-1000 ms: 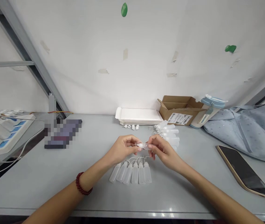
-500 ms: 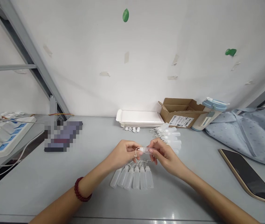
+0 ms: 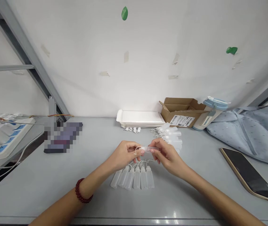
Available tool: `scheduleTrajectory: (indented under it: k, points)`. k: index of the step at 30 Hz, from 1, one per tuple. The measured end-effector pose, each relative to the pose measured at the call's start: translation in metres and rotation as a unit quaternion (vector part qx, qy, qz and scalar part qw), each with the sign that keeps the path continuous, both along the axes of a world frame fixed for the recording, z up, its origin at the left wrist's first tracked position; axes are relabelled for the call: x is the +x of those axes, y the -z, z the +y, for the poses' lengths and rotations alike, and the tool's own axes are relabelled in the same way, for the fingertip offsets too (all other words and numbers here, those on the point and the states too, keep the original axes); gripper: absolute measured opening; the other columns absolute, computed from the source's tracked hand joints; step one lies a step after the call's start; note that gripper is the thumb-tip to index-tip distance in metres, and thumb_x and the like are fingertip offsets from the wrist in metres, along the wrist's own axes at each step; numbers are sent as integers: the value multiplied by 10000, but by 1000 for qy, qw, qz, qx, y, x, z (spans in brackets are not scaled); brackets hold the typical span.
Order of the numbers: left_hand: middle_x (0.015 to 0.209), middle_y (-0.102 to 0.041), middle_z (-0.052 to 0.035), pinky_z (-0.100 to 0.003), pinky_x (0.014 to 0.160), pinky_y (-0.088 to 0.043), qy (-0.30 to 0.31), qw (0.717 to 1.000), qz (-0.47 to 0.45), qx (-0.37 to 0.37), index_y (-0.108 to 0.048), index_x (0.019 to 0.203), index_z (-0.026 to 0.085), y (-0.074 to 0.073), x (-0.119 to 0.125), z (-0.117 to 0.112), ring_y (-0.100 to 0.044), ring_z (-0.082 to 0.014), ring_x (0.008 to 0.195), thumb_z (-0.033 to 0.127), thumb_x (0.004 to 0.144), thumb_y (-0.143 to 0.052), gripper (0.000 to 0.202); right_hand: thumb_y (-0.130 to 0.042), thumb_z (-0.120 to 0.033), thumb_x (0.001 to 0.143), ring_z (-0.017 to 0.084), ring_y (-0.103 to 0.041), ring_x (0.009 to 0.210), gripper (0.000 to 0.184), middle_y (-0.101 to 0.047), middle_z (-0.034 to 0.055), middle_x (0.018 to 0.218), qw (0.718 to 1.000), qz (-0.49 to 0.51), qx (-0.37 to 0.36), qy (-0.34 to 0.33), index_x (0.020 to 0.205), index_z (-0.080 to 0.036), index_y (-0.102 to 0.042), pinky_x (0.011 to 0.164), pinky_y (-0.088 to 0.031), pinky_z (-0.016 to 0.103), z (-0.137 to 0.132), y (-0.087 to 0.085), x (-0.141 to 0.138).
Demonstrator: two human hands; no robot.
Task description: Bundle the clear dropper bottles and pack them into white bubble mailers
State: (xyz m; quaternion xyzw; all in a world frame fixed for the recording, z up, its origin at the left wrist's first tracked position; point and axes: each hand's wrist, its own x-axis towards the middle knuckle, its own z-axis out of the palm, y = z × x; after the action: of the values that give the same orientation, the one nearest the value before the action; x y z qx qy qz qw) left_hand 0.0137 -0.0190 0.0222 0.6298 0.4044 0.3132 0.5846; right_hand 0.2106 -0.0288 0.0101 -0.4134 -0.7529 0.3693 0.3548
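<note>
My left hand (image 3: 124, 153) and my right hand (image 3: 165, 153) meet above the grey table (image 3: 53, 185), both pinched on one small clear squeeze bottle (image 3: 147, 148) held level between them. The left fingers close on its tethered cap end, the right fingers on its body. Just below the hands lies a row of several small translucent bottles (image 3: 134, 177) side by side, caps pointing away from me. A loose heap of the same bottles (image 3: 171, 136) sits beyond my right hand.
A stack of white trays (image 3: 140, 118) with a few loose caps (image 3: 132, 129) stands at the back wall. Right of it are a cardboard box (image 3: 181, 114), a blue-lidded cup (image 3: 209, 114), blue cloth (image 3: 249, 135) and a tablet (image 3: 249, 175). Power strips (image 3: 4, 135) lie left.
The hands stay pinched on the same bottle and have barely shifted. The bottle's cap tether now loops out by my left fingers. The view has wobbled slightly.
</note>
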Motion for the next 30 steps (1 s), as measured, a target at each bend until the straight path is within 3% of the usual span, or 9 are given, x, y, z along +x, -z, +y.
scheduleTrajectory:
  k: [4,10,20,26,30]
  points:
    - [716,-621,-24,-234,551,-457,-9,1000,4,0,-663,801,141,1,1,0,-551,-120,605,365,744,-623,235,-423,-357,904,100,-470,517,157,-505,-25,627,1000,-6,5,0,885,-207,-465,480,-402,234,0,-2,0]
    - [647,-611,-32,-231,491,-446,-23,999,-12,-23,-590,603,131,2,3,2,-552,-112,530,456,804,-529,386,-433,-338,903,104,-490,548,132,-527,-17,655,1000,-12,25,-10,916,-213,-472,501,-419,236,-2,-2,-1]
    - [546,-569,-17,-218,451,-420,-11,997,2,-71,-605,646,115,2,4,-1,-528,-104,468,490,806,-527,415,-427,-332,903,112,-487,537,136,-506,-24,627,999,-22,44,10,925,-208,-476,509,-411,250,-1,-1,0]
    - [564,-563,-4,-211,532,-417,4,999,28,22,-606,630,121,-2,3,-4,-526,-103,540,393,809,-549,331,-390,-323,916,100,-425,481,137,-436,-49,559,998,-31,52,-3,883,-207,-455,457,-333,233,-1,-2,1]
    - [609,-522,18,-195,520,-352,15,991,69,112,-622,671,131,-4,2,-7,-470,-90,573,306,817,-531,246,-403,-327,912,97,-422,490,126,-449,-52,575,999,-34,28,-4,891,-208,-439,481,-340,237,0,-4,2]
